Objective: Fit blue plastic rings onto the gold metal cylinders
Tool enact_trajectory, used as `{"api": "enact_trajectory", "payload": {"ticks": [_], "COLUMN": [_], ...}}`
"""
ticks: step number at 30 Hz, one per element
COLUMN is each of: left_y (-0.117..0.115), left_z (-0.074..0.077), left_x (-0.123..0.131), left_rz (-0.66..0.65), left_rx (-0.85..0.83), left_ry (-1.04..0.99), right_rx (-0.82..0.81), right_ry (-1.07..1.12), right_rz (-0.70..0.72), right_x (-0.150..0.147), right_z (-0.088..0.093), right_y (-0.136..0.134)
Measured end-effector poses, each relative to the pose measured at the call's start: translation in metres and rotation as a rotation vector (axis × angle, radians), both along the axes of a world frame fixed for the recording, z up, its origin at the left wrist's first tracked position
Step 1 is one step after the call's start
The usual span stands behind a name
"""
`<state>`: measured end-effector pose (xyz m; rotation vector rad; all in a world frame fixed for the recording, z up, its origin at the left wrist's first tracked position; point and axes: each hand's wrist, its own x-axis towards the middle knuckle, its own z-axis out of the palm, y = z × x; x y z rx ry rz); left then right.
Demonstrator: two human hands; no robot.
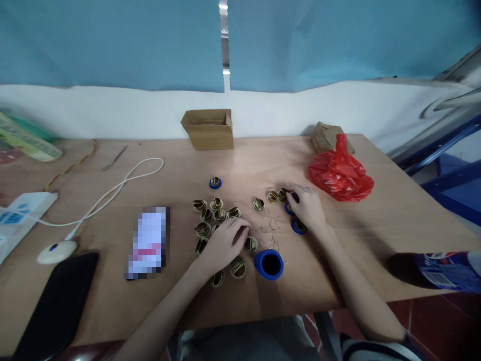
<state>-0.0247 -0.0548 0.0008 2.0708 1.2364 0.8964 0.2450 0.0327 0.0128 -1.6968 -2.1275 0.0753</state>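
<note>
My left hand (223, 243) reaches over a cluster of round brass-coloured metal fittings (220, 215). Its fingers are curled together at the tips, beside several thin wire rings (267, 239); anything between them is too small to make out. At the right, my right hand (308, 206) has its thumb and index finger closed at a brass-coloured fitting (283, 194) in a short row. Under and beside that hand lie fittings with blue rings (298, 226). A stack of blue rings (269, 264) lies tilted between my forearms. Farther back sits one fitting on a blue ring (215, 182).
A cardboard box (212, 136) stands open by the wall. At the right are a red plastic bag (340, 173), a brown package (326, 136) and a lying bottle (443, 271). Leftward are a lit phone (148, 243), a black phone (58, 306), a white cable (112, 190) and a power strip (26, 218).
</note>
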Motion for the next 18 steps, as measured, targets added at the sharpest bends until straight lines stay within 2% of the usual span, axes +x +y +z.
{"api": "enact_trajectory", "payload": {"ticks": [5,8,11,14,18], "left_y": [0.0,0.0,0.0,-0.001,-0.001], "left_z": [0.0,0.001,0.0,-0.003,-0.007], "left_x": [-0.001,-0.001,-0.002,-0.002,-0.002], "left_rz": [0.008,0.016,0.033,0.065,0.08], "left_rx": [0.036,0.05,0.059,0.066,0.082], "left_ry": [0.035,0.027,0.004,-0.038,-0.117], "right_rx": [0.085,0.203,0.267,0.184,-0.089], "right_ry": [0.011,0.143,0.341,0.508,0.725], "right_rz": [-0.042,-0.013,0.075,0.189,0.378], "right_x": [-0.005,-0.008,-0.014,-0.024,-0.045], "right_z": [0.0,0.006,0.017,0.025,0.022], "right_y": [-0.001,-0.005,-0.013,-0.024,-0.035]}}
